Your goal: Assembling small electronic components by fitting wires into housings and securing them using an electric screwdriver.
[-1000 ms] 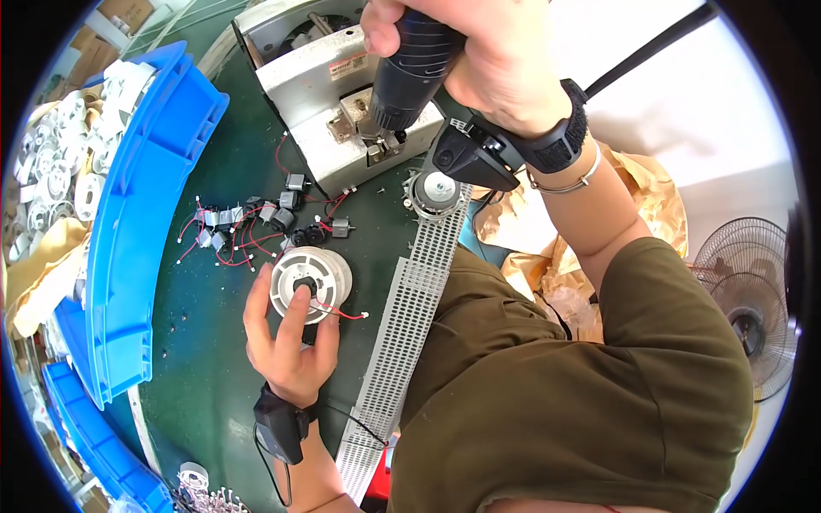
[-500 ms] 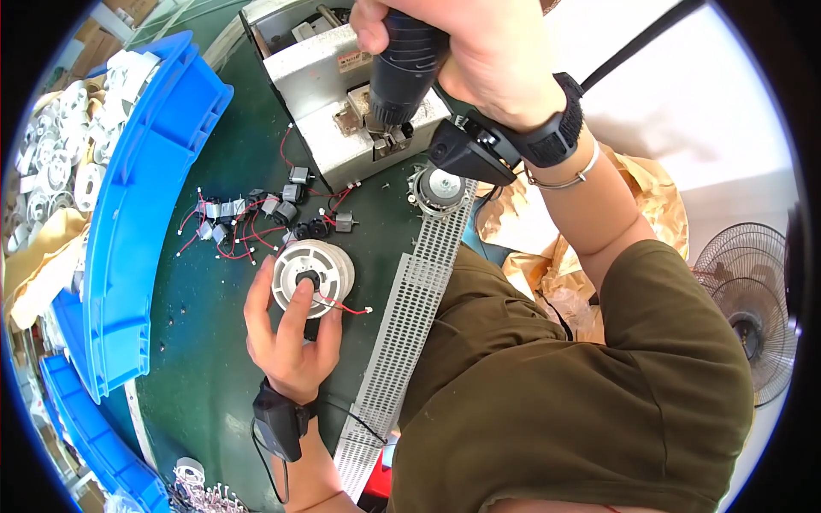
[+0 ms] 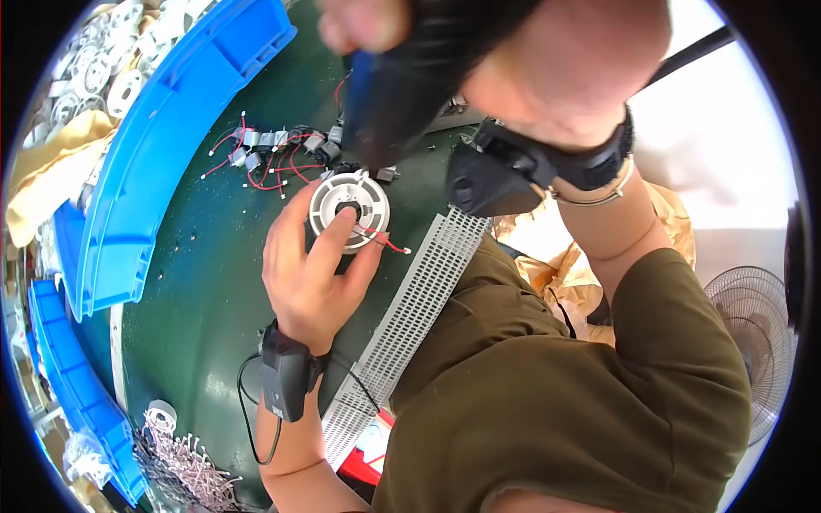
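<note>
My left hand grips a white round plastic housing over the green table, its index finger pressed on the dark part at the centre. A red wire with a small white plug sticks out beside that finger. In my right hand, blurred and close to the camera, is a black power screwdriver. Its lower end points down at the housing's far rim; whether the tip touches cannot be made out. Several small motors with red wires lie just beyond the housing.
A blue bin wall curves along the left, with white plastic parts behind it. A perforated metal strip edges the table before me. Small pinkish parts are heaped at lower left. A fan stands at right.
My right hand has brought the screwdriver away from the metal machine, toward me and up to the housing. My left hand still holds the housing. The view has shifted.
</note>
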`<action>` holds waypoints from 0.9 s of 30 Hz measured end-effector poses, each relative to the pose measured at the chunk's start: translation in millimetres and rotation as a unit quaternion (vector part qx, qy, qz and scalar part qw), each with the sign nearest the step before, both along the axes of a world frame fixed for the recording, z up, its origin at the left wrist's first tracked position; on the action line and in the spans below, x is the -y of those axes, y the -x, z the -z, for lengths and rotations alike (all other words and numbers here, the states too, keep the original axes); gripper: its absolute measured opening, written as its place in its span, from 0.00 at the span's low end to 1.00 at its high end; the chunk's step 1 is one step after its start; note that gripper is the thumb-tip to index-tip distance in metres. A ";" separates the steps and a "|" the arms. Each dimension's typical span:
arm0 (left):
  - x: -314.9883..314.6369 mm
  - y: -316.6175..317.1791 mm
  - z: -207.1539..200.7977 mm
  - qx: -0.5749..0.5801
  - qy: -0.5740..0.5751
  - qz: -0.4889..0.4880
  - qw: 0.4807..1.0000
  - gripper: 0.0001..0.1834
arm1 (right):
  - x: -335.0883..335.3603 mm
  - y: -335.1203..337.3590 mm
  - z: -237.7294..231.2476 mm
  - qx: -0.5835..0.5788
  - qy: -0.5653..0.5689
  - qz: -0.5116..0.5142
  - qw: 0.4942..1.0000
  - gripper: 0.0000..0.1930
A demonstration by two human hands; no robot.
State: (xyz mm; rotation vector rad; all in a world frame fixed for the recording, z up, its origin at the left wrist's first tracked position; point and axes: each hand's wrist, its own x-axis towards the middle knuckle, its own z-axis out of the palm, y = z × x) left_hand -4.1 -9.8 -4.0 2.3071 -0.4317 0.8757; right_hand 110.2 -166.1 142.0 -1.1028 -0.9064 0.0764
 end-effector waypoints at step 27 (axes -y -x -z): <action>-4.0 2.1 1.6 0.003 -0.018 -0.026 0.999 0.22 | -59.2 4.7 22.3 0.059 0.044 0.144 0.987 0.08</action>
